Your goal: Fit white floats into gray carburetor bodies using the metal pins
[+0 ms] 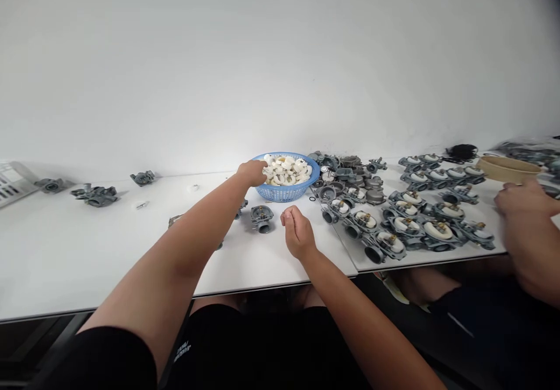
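Note:
My left hand (252,173) reaches over the left rim of a blue plastic basket (284,193) heaped with white carburetor floats (286,171). Its fingertips are at the floats, mostly hidden from view, so I cannot tell whether they grip one. Close to the table top, my right hand (298,231) is closed, thumb against curled fingers; what it holds, if anything, is hidden. Just left of it stands a grey metal carburetor body (261,220), its open side up and no white float visible in it. More metal parts are partly covered by my left forearm.
Carburetors with white floats (438,231) stand in rows on the right, beside a pile of grey metal parts (350,177). Another person's hand (527,199) is near a tan round container (507,168). Loose carburetor bodies (97,195) lie far left.

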A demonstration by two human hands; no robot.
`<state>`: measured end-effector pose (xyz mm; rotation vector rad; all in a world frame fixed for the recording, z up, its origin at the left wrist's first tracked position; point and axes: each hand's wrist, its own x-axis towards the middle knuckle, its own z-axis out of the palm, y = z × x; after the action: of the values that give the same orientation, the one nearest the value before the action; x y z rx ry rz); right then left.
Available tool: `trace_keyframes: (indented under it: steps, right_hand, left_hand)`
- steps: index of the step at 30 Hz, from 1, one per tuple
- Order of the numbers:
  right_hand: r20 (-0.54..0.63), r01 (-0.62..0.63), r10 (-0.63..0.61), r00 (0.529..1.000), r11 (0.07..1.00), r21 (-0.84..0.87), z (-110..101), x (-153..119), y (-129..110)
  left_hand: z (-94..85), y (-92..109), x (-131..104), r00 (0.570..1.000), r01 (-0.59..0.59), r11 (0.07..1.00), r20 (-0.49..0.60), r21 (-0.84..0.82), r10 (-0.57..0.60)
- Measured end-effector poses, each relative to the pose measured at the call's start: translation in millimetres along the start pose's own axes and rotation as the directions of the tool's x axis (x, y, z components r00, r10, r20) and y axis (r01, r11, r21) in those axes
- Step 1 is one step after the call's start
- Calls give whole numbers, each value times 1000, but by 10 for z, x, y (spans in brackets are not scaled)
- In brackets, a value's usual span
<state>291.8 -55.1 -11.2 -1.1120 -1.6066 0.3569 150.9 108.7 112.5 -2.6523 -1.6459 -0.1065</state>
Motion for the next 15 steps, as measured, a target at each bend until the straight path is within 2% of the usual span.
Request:
trace_keyframes:
  steps: [5, 10, 15]
  right_hand:
    - [-10, -50, 50, 999, 998, -34, 1, 27, 20]
    - [-1, -70, 70, 998, 997, -25, 0, 38, 23]
    - [26, -94, 95, 995, 995, -28, -9, 33, 20]
  left_hand:
    - [50, 10, 259, 989, 59, 998, 131, 25, -62]
    - [86, 30, 375, 984, 91, 993, 150, 71, -100]
    - [140, 21, 447, 987, 67, 991, 139, 113, -82]
